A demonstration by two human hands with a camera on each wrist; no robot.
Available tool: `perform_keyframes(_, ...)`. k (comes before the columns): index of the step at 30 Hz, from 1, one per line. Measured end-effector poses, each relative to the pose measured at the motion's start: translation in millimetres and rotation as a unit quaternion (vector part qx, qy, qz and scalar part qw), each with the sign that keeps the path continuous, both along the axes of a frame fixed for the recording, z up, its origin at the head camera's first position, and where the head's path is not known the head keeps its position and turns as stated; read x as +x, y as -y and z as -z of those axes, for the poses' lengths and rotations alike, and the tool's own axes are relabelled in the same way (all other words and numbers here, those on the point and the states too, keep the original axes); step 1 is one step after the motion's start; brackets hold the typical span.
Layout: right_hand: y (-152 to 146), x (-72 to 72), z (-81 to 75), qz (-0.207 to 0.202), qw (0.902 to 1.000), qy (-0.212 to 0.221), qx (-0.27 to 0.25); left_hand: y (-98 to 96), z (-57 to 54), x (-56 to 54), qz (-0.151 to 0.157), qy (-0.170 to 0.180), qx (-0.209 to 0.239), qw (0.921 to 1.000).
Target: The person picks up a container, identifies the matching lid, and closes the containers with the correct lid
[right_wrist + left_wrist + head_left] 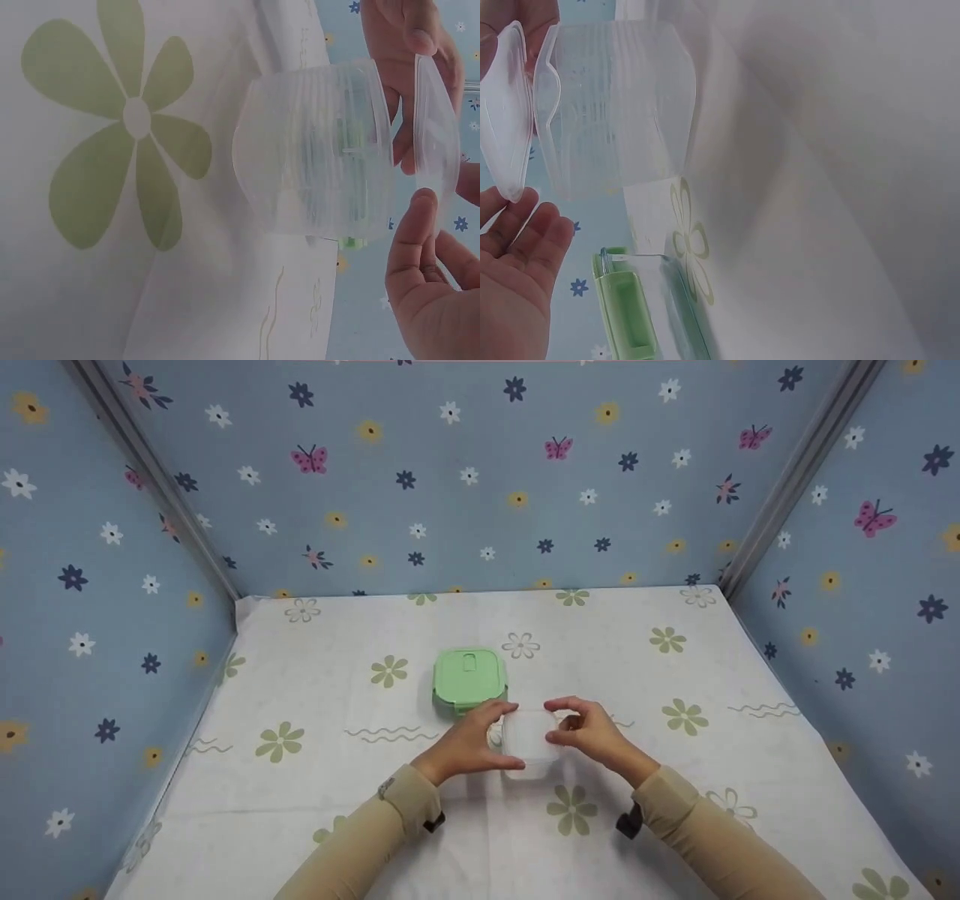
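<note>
A clear plastic lid sits between both hands, just above a stack of clear plastic containers standing on the table. In the left wrist view a narrow gap separates the lid from the stacked containers. My left hand holds the lid's left side, thumb at the near edge and a finger at the far one. On the opposite side my right hand pinches the lid's edge; the right wrist view shows its thumb and fingers against the lid.
Behind and left of the stack stands a food box with a green clip lid, close to my left hand. A white flowered cloth covers the table. Blue patterned panels close off the back and both sides.
</note>
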State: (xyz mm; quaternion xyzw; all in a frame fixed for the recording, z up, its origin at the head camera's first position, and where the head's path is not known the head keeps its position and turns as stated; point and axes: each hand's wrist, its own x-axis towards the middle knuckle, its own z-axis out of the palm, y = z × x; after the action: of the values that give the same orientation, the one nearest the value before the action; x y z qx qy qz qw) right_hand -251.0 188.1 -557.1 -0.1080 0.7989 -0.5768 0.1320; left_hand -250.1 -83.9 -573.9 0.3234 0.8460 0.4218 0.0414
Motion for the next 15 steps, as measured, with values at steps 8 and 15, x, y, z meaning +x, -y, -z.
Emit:
perform_keyframes(8,-1.8,-0.2,0.1,-0.060,0.9945,-0.069,0.052,0.8,3.7,-2.9,-0.008,-0.001,-0.006,1.0000)
perform_keyframes(15,-2.8,1.7,-1.9,-0.085,0.9880,-0.098,0.084,0.6,4.6,-3.6,-0.010,0.008,-0.001,0.9999)
